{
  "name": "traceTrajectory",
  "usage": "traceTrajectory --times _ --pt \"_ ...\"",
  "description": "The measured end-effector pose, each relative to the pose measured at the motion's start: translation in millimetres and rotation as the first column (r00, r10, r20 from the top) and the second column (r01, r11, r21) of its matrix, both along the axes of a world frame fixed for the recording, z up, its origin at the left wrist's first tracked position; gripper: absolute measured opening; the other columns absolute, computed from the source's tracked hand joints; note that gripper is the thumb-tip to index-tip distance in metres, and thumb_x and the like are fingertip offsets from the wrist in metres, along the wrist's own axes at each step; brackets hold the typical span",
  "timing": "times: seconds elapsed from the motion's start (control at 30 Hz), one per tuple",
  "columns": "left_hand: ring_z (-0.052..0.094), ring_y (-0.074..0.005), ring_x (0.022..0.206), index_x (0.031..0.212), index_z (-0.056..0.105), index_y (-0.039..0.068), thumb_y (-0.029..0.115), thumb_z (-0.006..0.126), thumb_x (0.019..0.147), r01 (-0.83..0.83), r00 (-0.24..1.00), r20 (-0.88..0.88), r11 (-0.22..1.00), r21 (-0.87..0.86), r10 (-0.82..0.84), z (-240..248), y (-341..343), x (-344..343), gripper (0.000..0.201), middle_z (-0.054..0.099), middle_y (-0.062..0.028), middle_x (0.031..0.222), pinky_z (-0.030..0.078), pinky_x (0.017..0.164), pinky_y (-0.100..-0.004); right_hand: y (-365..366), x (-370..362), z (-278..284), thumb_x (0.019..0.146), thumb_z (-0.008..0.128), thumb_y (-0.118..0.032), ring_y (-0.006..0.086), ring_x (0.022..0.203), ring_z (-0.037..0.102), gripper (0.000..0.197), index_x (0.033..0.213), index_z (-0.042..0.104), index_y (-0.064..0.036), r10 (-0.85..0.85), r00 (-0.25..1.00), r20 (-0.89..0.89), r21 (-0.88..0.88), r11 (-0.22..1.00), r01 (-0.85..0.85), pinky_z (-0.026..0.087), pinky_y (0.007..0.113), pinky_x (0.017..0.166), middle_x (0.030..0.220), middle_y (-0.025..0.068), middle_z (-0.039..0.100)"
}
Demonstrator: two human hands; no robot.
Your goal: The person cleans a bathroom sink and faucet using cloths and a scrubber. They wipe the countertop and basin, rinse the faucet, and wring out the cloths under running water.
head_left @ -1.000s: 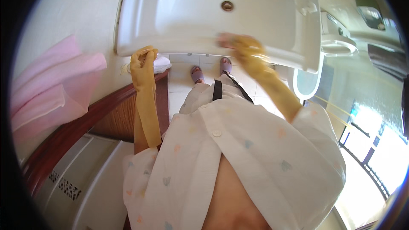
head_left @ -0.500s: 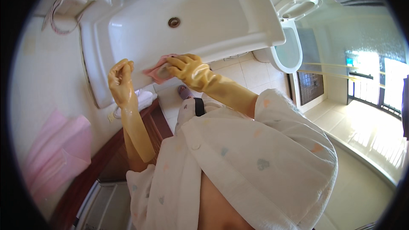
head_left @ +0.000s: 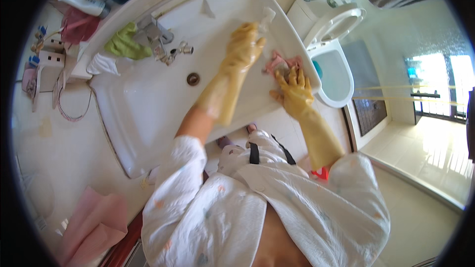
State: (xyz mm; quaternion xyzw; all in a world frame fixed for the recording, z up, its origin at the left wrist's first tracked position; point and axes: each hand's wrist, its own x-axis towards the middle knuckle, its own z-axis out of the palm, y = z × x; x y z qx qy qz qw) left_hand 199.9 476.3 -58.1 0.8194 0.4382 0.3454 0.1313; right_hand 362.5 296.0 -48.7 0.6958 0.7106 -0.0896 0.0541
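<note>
Both my hands wear long yellow rubber gloves over a white wash basin (head_left: 143,113). My right hand (head_left: 296,89) holds a crumpled pink cloth (head_left: 279,63) down on the basin's right side, fingers bent over it; something greyish shows under the fingertips. My left hand (head_left: 245,44) is raised over the basin, near a small whitish, see-through object (head_left: 267,17) on the far right ledge. Blur hides how its fingers are set and whether it touches that object. Left of the hands are the drain (head_left: 193,79) and a metal faucet (head_left: 166,52).
A green cloth (head_left: 127,43) and a white cloth (head_left: 103,64) lie by the faucet. A white tube (head_left: 84,1) stands among items on the far-left shelf. To the right is a toilet (head_left: 334,76) with its lid up. A pink sheet (head_left: 96,225) hangs lower left.
My right hand has moved with the pink cloth from the basin's front edge to its right side. My left hand has swung from the left end across toward the far right ledge. The view has shifted.
</note>
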Motion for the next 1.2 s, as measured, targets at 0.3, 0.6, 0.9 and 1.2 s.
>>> traceTrajectory --times 0.3,0.6,0.9,1.2 --pt "0.068 -0.0369 0.091 0.101 0.064 0.004 0.004 0.064 0.090 -0.114 0.993 -0.023 0.985 -0.127 0.112 -54.4 70.1 -7.6 0.010 0.069 -0.0214 0.099 0.054 0.077 -0.0454 133.3 -13.8 -42.7 0.094 0.061 -0.048 0.0412 0.153 0.021 0.083 0.158 0.031 -0.0036 0.188 0.973 -0.132 0.342 0.930 -0.133 0.017 0.055 0.123 0.166 0.0218 0.022" --pt "0.059 -0.0196 0.087 0.119 0.065 0.002 0.000 0.054 0.095 0.113 -0.069 0.392 0.398 -0.910 0.917 -26.3 -121.6 -189.4 0.026 0.063 -0.0096 0.103 0.052 0.074 -0.0308 266.9 -175.5 -95.5 0.098 0.055 -0.030 0.0316 0.141 0.040 0.040 0.131 0.060 -0.0085 0.390 0.906 -0.166 0.678 0.712 -0.182 0.026 0.048 0.122 0.146 0.0117 0.052" --pt "0.060 -0.0353 0.107 0.107 0.058 -0.008 -0.002 0.047 0.097 0.290 -0.463 0.301 0.463 -0.838 0.834 -37.0 -140.4 -227.7 0.016 0.056 -0.0211 0.117 0.060 0.073 -0.0318 327.5 -160.6 -141.5 0.092 0.062 -0.022 0.0261 0.129 0.055 0.043 0.135 0.060 -0.0206 0.775 0.604 0.185 0.833 0.202 -0.515 0.042 0.043 0.112 0.139 0.0067 0.058" --pt "0.053 -0.0101 0.052 0.099 0.062 0.011 0.001 0.045 0.095 0.149 -0.250 0.212 0.253 -0.956 0.945 -14.9 -163.2 -250.1 0.020 0.063 -0.0093 0.083 0.040 0.036 -0.0167 301.2 -155.7 -50.9 0.090 0.060 -0.021 0.0247 0.141 0.041 0.052 0.141 0.055 -0.0141 0.895 0.338 0.292 0.406 0.204 -0.891 0.027 0.046 0.120 0.150 0.0067 0.048"
